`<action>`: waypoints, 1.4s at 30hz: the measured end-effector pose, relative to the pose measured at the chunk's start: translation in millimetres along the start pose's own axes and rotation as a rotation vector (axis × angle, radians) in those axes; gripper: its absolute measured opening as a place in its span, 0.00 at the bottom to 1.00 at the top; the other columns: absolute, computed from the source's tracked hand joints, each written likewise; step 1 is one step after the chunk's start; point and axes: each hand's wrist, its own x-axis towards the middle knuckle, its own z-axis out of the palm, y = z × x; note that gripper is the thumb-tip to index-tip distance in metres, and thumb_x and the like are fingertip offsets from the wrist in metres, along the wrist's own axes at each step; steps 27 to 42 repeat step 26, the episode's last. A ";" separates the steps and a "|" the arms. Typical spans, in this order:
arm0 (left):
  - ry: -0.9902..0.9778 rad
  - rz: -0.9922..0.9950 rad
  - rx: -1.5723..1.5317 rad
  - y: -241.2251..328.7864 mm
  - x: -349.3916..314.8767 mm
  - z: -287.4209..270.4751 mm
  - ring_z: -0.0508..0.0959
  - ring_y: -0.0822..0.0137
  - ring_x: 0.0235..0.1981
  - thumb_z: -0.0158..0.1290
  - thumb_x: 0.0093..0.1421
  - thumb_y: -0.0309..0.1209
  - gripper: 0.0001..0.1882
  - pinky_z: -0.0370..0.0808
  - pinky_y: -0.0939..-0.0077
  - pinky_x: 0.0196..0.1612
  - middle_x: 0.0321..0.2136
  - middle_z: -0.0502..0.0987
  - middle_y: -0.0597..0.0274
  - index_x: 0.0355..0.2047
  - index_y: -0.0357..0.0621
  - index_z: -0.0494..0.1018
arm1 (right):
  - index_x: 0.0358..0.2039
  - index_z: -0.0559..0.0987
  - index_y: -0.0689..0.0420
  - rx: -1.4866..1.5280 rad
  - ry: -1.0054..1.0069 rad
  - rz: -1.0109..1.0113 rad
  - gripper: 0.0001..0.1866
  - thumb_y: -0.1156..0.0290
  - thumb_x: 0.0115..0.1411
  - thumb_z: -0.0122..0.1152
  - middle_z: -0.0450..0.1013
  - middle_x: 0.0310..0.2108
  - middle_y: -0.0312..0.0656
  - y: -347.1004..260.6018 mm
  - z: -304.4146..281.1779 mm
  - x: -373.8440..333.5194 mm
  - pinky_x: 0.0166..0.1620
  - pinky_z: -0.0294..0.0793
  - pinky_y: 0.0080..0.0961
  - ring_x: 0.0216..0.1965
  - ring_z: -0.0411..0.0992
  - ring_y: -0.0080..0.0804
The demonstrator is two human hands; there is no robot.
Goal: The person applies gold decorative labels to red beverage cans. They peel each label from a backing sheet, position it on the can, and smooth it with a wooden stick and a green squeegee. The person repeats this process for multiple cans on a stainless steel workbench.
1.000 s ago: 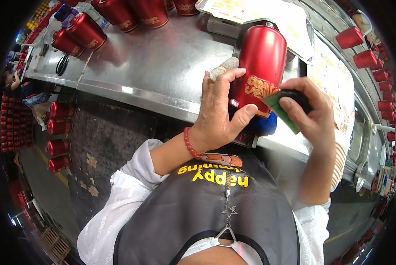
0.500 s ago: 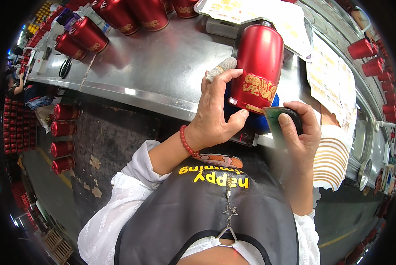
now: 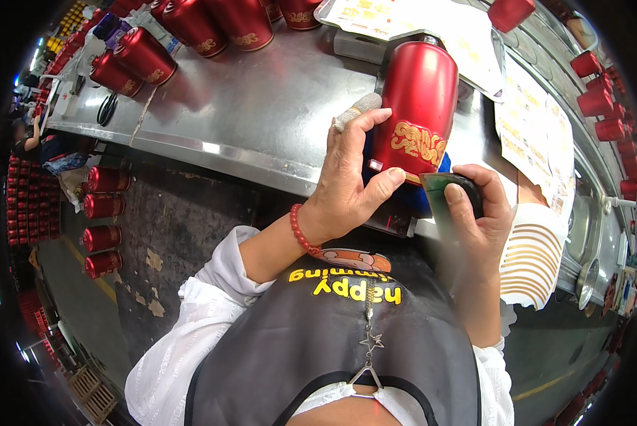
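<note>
A glossy red bottle (image 3: 419,92) lies on the bench with its base toward me. It bears a gold dragon-like pattern and a gold band near the base. My left hand (image 3: 343,174) is on the bottle, its thumb pressed at the banded lower edge and its fingers along the left side. One finger wears a grey cover. My right hand (image 3: 483,209) grips a scraper (image 3: 437,193) with a black handle and a greenish blade. The blade's upper edge is close beside the bottle's base; I cannot tell whether they touch. Blue material (image 3: 419,199) shows beneath the bottle.
White sheets with gold curved strips (image 3: 531,252) hang at the bench's right edge. Printed sheets (image 3: 535,135) and a white tray (image 3: 499,82) lie behind. Several red bottles (image 3: 144,55) stand at the far left of the metal bench (image 3: 212,99). More red bottles (image 3: 595,96) line the right side.
My left thumb has shifted slightly up and right along the bottle's base. The right hand with the scraper has barely moved. Red bottles at the far right have changed position.
</note>
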 end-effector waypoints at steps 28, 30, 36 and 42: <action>0.122 0.694 0.752 -7.2 -16.9 -3.5 0.68 0.56 0.58 0.62 0.56 0.32 0.27 0.36 0.39 0.73 0.49 0.79 0.66 0.57 0.63 0.72 | 0.57 0.73 0.62 0.010 -0.015 -0.213 0.17 0.71 0.69 0.56 0.66 0.63 0.56 17.9 -0.5 -11.3 0.60 0.72 0.32 0.60 0.70 0.41; 0.122 0.694 0.752 -7.2 -16.9 -3.5 0.68 0.56 0.58 0.62 0.56 0.32 0.27 0.36 0.39 0.73 0.49 0.79 0.66 0.57 0.63 0.72 | 0.57 0.73 0.62 0.010 -0.015 -0.213 0.17 0.71 0.69 0.56 0.66 0.63 0.56 17.9 -0.5 -11.3 0.60 0.72 0.32 0.60 0.70 0.41; 0.122 0.694 0.752 -7.2 -16.9 -3.5 0.68 0.56 0.58 0.62 0.56 0.32 0.27 0.36 0.39 0.73 0.49 0.79 0.66 0.57 0.63 0.72 | 0.57 0.73 0.62 0.010 -0.015 -0.213 0.17 0.71 0.69 0.56 0.66 0.63 0.56 17.9 -0.5 -11.3 0.60 0.72 0.32 0.60 0.70 0.41; 0.122 0.694 0.752 -7.2 -16.9 -3.5 0.68 0.56 0.58 0.62 0.56 0.32 0.27 0.36 0.39 0.73 0.49 0.79 0.66 0.57 0.63 0.72 | 0.57 0.73 0.62 0.010 -0.015 -0.213 0.17 0.71 0.69 0.56 0.66 0.63 0.56 17.9 -0.5 -11.3 0.60 0.72 0.32 0.60 0.70 0.41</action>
